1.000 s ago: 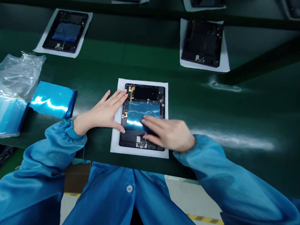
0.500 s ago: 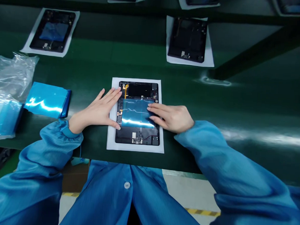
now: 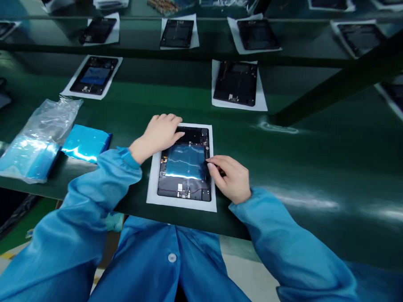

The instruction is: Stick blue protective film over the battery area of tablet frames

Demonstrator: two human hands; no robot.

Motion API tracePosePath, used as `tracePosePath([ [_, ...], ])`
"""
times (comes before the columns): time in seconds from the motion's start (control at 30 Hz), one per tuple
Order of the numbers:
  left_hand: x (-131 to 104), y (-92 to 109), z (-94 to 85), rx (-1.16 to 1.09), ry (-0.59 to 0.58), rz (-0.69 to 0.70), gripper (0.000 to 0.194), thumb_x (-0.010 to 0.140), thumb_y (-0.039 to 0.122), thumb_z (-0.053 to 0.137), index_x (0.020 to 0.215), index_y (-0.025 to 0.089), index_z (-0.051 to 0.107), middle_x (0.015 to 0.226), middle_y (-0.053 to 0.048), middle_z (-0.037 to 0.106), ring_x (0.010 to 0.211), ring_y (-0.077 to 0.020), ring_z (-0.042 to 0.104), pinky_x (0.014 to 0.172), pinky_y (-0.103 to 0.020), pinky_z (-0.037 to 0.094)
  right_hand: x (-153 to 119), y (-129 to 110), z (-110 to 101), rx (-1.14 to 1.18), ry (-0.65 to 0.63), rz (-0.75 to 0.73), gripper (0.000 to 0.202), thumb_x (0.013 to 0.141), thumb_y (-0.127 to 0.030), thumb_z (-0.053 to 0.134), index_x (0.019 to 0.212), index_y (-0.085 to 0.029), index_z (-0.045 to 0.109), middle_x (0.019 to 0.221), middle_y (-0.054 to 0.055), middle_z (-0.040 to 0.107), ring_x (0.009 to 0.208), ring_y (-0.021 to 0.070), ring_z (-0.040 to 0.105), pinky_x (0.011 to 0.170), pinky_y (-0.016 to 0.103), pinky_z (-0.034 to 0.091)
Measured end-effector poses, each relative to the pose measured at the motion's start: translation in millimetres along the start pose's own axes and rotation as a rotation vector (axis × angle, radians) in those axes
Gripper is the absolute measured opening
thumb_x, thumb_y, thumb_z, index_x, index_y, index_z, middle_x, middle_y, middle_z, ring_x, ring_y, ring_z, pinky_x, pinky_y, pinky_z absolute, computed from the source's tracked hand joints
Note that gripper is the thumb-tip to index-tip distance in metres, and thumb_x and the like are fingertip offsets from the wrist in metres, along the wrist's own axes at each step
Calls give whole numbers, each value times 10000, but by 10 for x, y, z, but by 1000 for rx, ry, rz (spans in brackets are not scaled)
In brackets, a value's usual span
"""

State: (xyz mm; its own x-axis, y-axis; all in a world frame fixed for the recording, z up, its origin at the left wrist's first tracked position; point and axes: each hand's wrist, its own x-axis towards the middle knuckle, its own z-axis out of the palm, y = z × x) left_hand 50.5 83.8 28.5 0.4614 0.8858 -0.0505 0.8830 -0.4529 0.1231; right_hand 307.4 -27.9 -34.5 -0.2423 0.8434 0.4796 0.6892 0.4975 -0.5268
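Observation:
An opened tablet (image 3: 169, 186) with its circuit parts bare lies on a white sheet (image 3: 181, 204) in front of me. A shiny blue film-covered rectangle (image 3: 185, 162), with a crease across it, sits in its middle. My left hand (image 3: 161, 130) rests over the tablet's upper left corner, thumb apart from the fingers and pointing inward; it covers that corner. At the right rim, beside the blue rectangle, my right hand (image 3: 231, 175) has thumb and forefinger pinched together. What lies between those fingertips, if anything, is too small to make out.
Left of the tablet lie a stack of blue film pieces (image 3: 85, 142) and a clear plastic bag (image 3: 38, 139) holding more. Other opened tablets on white sheets stand behind, one at left (image 3: 94, 75), one at right (image 3: 237, 83). A dark slanted post (image 3: 327, 89) rises at right.
My left hand has moved from the tablet's left side up to its upper left corner. My right fingers have drawn back from the blue rectangle to the rim and pinched. The view has tilted up.

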Motion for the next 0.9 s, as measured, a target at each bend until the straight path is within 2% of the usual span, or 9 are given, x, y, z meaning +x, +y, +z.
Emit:
tracePosePath([
  [0.1,337,95,114,51,-12,-24,392,1070,308,511,1396,105,593,1427,-211,623,1328,-366,577,1099,-486,419,-23,27,66,-63,-14,-6,259,1025,-356,585,1134,-233,784,1106,112,805,1000,283,765,908,474,640],
  [0.2,508,21,200,65,-52,12,307,1071,292,526,1296,113,631,1308,-187,678,1211,-318,637,1011,-412,452,-96,62,89,-103,-28,-47,282,1019,-343,593,1221,-221,749,1154,128,781,1016,292,746,913,481,638],
  [0.3,519,-94,219,71,-96,73,243,1085,319,519,1182,150,665,1181,-127,719,1072,-266,679,911,-354,466,-139,87,118,-118,-47,-52,325,1018,-329,581,1295,-213,708,1197,141,756,1064,303,734,937,484,635],
  [0.43,408,-111,211,102,-72,82,228,1088,266,482,1152,138,660,1152,-140,706,1055,-274,671,901,-364,463,-145,95,149,-114,-34,-8,361,1012,-343,573,1340,-227,669,1237,141,734,1119,312,728,968,498,636],
  [0.5,343,-77,179,113,-35,68,248,1094,235,437,1191,134,642,1157,-149,693,1047,-273,664,897,-372,468,-152,90,136,-103,-7,77,443,992,-388,604,1401,-220,629,1293,157,713,1005,293,749,891,483,660],
  [0.57,293,-60,99,116,11,44,278,1103,221,382,1213,140,624,1122,-143,689,1018,-269,659,884,-377,475,-159,84,106,-56,15,191,527,967,-439,637,1441,-211,602,1263,159,724,749,237,725,733,449,670],
  [0.67,272,-123,-113,119,94,-5,326,1113,219,304,1218,148,603,1097,-144,681,1018,-282,643,905,-401,481,-118,75,70,151,-77,301,414,959,-480,644,1288,-236,699,910,58,770,478,173,586,552,392,608],
  [0.77,302,-279,-373,92,204,-77,326,1110,237,294,1197,164,599,1119,-147,679,1037,-297,636,924,-422,485,58,81,119,398,-218,378,308,948,-533,642,997,-248,748,642,-4,684,486,189,602,508,348,547],
  [0.9,268,-499,-603,59,519,-236,242,1088,341,428,1174,197,602,1227,-148,665,1181,-341,609,1022,-492,462,554,161,402,465,-210,413,427,933,-632,588,932,-224,717,642,7,671,544,190,619,522,322,519],
])
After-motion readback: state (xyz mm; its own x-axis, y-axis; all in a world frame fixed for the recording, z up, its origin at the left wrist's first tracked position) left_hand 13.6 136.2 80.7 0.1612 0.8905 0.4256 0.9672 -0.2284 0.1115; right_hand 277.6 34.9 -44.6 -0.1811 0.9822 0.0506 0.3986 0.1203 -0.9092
